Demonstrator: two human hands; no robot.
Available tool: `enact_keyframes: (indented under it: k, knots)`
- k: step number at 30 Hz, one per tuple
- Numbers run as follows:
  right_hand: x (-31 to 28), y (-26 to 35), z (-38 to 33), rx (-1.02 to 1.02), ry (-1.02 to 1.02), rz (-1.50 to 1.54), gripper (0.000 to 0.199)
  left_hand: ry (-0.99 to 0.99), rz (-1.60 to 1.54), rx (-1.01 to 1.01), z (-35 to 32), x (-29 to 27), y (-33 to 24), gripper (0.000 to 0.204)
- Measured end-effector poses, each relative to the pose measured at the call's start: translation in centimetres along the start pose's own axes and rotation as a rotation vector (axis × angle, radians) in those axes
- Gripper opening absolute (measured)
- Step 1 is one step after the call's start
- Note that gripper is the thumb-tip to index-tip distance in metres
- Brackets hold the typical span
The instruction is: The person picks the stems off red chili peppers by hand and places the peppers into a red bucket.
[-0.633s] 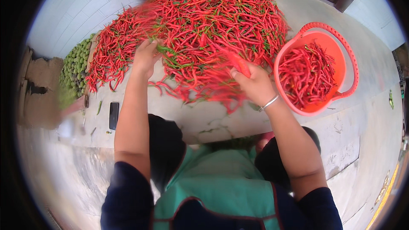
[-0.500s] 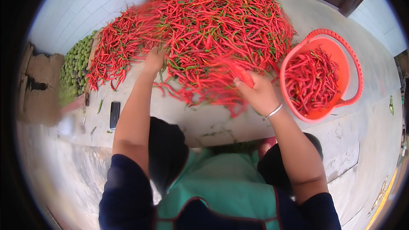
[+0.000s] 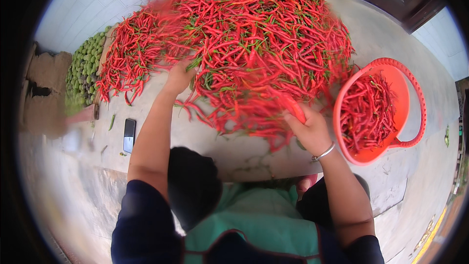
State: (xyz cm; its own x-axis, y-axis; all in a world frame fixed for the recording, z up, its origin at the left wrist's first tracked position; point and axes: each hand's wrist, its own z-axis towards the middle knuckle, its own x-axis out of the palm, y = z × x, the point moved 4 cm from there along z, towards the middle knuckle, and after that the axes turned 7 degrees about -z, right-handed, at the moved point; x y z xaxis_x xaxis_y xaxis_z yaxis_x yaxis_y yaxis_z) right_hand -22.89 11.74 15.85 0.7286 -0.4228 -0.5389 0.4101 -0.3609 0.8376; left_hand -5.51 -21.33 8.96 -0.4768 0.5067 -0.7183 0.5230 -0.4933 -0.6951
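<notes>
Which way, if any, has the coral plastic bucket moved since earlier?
No, not visibly: the coral plastic bucket stays just right of the red chili pile; both shift together in the view.

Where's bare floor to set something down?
Best: the floor bordered by the pile, bucket and dark panel. A smaller patch lies between the left forearm and the pile's near edge. Crowded: the left hand by the pile; the right hand, holding chilies, near the bucket.
</notes>
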Motion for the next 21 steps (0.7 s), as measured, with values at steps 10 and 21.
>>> enact_keyframes:
  k: [10, 21]
  knots:
    - [-0.1, 0.0, -0.2, -0.057, -0.044, -0.018, 0.021, 0.406, 0.436, 0.185, -0.9, 8.9, -5.1, 0.034]
    - [1.6, -0.1, 1.1, 0.036, 0.008, 0.094, 0.017, -0.127, -0.99, -0.294, -4.7, -2.3, 1.4, 0.02]
